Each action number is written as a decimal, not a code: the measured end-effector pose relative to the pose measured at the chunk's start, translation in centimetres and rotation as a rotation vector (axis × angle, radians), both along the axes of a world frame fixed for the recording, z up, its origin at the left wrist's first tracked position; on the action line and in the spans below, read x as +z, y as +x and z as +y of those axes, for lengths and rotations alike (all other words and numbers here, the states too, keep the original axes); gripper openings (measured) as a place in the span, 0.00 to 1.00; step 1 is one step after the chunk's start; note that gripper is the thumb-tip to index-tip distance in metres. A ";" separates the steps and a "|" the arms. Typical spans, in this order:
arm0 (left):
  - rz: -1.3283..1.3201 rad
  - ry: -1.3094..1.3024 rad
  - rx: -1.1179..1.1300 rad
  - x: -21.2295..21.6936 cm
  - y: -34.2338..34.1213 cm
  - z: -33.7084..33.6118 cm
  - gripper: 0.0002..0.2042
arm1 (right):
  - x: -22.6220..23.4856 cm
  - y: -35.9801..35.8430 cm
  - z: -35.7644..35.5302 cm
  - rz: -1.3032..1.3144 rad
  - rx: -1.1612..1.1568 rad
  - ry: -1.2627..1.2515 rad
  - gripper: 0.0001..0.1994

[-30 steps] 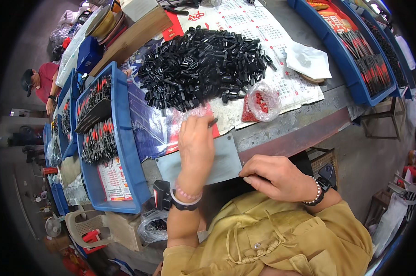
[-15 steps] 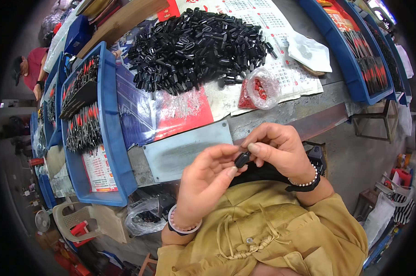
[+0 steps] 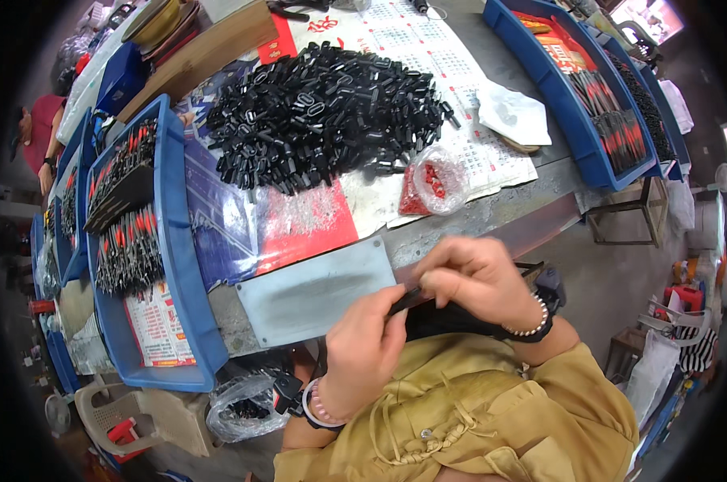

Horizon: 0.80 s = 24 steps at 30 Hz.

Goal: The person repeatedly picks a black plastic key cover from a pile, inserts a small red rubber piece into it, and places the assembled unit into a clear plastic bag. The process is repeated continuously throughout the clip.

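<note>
My left hand (image 3: 362,347) pinches a small black plastic part (image 3: 407,300) between thumb and fingers, just off the table's near edge. Close beside it, my right hand (image 3: 477,283) is closed, its thumb and fingertips pressed together at the part's other end. What the right fingertips grip is blurred and partly hidden. Beyond my hands lies a large pile of small black plastic parts (image 3: 315,112), some with oval outlines. An open clear plastic bag (image 3: 444,181) of tiny red pieces sits near the pile's right side. A pale grey rectangular plate (image 3: 315,293) lies next to my left hand.
A blue tray (image 3: 188,265) of black-and-red pieces stands at the left, another blue tray (image 3: 568,120) at the right. A white packet (image 3: 514,112) lies on printed paper. A wooden board (image 3: 194,60) is far left. Below the table are a beige chair (image 3: 170,410) and a plastic bag (image 3: 247,410).
The view has shifted, so the table sits lower and further left. My left hand has turned its fingers more over the black part, and my right fingers have curled in more tightly.
</note>
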State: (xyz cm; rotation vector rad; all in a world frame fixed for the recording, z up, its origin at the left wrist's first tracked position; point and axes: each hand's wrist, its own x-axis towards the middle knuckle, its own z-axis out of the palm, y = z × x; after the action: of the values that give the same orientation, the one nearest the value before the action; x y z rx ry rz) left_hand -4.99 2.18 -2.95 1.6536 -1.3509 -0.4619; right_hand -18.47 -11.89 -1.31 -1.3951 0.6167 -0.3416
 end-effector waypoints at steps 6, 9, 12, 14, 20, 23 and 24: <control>0.907 0.143 -0.074 0.0 0.9 1.8 0.14 | 0.4 0.8 -7.3 0.256 -0.015 -1.023 0.05; 1.389 0.081 -0.190 -0.2 1.6 2.1 0.17 | -0.6 1.8 -8.4 0.399 0.158 -1.196 0.05; 1.462 0.153 -0.079 -0.3 1.1 2.2 0.17 | -1.6 3.0 -8.7 0.476 0.232 -1.231 0.02; 1.458 0.190 -0.111 -0.2 1.1 2.3 0.18 | -1.9 3.5 -8.9 0.467 0.244 -1.273 0.03; 1.462 0.229 -0.152 -0.1 1.1 2.2 0.17 | -1.2 3.0 -8.8 0.415 0.145 -1.154 0.03; 1.430 0.224 -0.121 0.0 0.9 2.0 0.15 | -0.6 2.4 -8.8 0.339 0.072 -0.976 0.03; 1.430 0.220 -0.122 0.0 0.9 1.9 0.15 | -0.4 2.3 -8.8 0.312 0.051 -0.918 0.04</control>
State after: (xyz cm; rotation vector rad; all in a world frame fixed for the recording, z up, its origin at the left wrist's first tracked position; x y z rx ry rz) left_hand -4.13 4.11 -2.93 0.9077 -0.2933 -1.5159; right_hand -16.13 -20.68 -1.76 -2.3718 0.7094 -0.3879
